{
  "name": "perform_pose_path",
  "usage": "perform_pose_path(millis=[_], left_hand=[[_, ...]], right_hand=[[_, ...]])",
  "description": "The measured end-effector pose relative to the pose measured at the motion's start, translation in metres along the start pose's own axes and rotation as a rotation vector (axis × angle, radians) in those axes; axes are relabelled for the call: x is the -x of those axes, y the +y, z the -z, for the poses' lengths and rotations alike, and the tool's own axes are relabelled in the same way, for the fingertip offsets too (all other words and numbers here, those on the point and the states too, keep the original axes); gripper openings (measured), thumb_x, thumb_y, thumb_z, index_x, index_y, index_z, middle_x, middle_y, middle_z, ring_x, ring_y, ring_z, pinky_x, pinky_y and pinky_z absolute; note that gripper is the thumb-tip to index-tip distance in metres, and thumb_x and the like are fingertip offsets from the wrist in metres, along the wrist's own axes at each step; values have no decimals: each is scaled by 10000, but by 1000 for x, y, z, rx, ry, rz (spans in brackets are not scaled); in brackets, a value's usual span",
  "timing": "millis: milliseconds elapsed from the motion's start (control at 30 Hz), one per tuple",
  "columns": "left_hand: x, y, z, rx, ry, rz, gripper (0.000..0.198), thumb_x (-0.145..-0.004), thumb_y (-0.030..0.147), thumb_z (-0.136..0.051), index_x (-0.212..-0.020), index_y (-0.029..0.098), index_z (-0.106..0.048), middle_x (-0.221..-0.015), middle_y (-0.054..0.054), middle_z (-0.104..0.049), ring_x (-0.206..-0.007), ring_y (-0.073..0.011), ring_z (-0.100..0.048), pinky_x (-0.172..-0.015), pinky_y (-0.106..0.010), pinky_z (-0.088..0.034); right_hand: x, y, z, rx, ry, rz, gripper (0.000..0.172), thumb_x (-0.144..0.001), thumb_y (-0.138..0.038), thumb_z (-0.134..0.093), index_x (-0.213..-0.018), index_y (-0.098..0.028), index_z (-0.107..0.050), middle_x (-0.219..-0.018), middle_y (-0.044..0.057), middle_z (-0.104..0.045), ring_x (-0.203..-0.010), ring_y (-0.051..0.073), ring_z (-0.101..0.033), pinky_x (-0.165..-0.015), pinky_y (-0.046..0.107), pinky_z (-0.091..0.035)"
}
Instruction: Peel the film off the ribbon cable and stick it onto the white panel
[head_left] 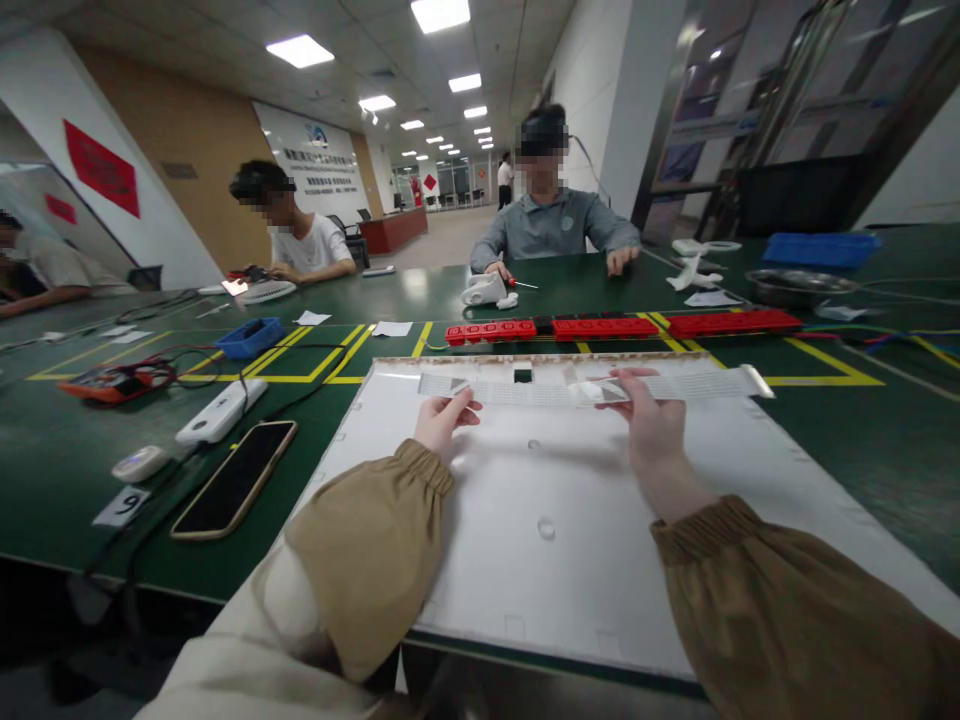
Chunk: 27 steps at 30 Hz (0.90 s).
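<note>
Over a green table (420, 290), a long, translucent, lined strip (536, 394) in the grip of left fingers (454, 404) and right fingers (639, 392).

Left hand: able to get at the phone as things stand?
Probably yes, once freed: the left hand seems to be holding the clear strip. The phone lies screen up on the table, left of the white panel, with nothing on top.

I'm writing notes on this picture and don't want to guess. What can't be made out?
All in the head view:
Clear strip: part is hidden by the right hand.
Left hand: too blurred to tell whether it grips the strip.
White panel: part of its near edge is behind the right sleeve.
Orange meter: any reading is too small.
</note>
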<state>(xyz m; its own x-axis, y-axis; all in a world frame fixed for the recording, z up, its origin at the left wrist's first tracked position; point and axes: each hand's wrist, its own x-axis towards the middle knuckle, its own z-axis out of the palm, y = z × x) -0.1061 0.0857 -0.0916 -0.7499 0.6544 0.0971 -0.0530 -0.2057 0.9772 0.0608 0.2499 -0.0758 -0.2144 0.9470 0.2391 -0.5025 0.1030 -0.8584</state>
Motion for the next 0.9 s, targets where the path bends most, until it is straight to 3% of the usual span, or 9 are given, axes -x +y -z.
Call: perform_pose_path(millis=[133, 200, 333, 500, 633, 733, 900], left_hand=[[-1, 0, 1, 34, 13, 2, 448, -539, 511, -734, -617, 82, -630, -638, -99, -641, -528, -116, -552, -607, -264, -483], [-3, -1, 2, 52, 17, -1, 449, -547, 484, -730, -718, 79, -642, -647, -95, -651, -531, -121, -567, -611, -261, -482], [-3, -1, 3, 77, 7, -4, 573, -576, 424, -713, -1017, 74, -603, -649, -72, -661, -526, -122, -582, -602, -243, -470], [-2, 0, 2, 83, -15, 1, 593, -599, 385, -697, -1074, 50, -578, -643, -77, -658, -498, -116, -572, -571, -229, -453], [0, 2, 1, 99, -19, -11, 672, -636, 351, -677, -1225, 91, -484, -689, -47, -654, -503, -107, -574, -606, -235, -471], [1, 4, 1, 112, -71, 10, 664, -709, 472, -601, -1245, 101, -474, -741, -65, -653, -502, -121, -579, -595, -255, -485], [4, 6, 3, 175, -160, 61, 863, -783, 747, -174, -1189, 79, -541, -919, -163, -661, -507, -173, -597, -586, -330, -509]], right_hand=[[2, 3, 3, 174, -94, 118, 164, -637, -287, -683, -705, -155, -614, -662, -9, -583, -500, 99, -536, -399, 218, -478], [1, 5, 5, 232, -111, 159, 163, -650, -293, -679, -701, -155, -609, -630, -14, -580, -458, 95, -520, -380, 220, -454], [-1, 8, 10, 342, -86, 169, 148, -675, -289, -656, -683, -149, -608, -548, -23, -573, -401, 95, -502, -376, 221, -415], [0, 8, 11, 386, -63, 167, 126, -678, -271, -631, -658, -149, -607, -518, -25, -569, -375, 93, -482, -374, 221, -386], [2, 5, 9, 420, -53, 167, 121, -676, -267, -635, -652, -152, -605, -496, -31, -552, -379, 94, -488, -390, 218, -381], [2, 3, 9, 417, -54, 168, 114, -673, -263, -632, -650, -155, -602, -516, -27, -558, -376, 92, -483, -378, 218, -381], [-1, 4, 11, 349, 10, 117, 122, -671, -267, -623, -681, -146, -612, -564, -14, -576, -383, 92, -484, -347, 213, -390]])
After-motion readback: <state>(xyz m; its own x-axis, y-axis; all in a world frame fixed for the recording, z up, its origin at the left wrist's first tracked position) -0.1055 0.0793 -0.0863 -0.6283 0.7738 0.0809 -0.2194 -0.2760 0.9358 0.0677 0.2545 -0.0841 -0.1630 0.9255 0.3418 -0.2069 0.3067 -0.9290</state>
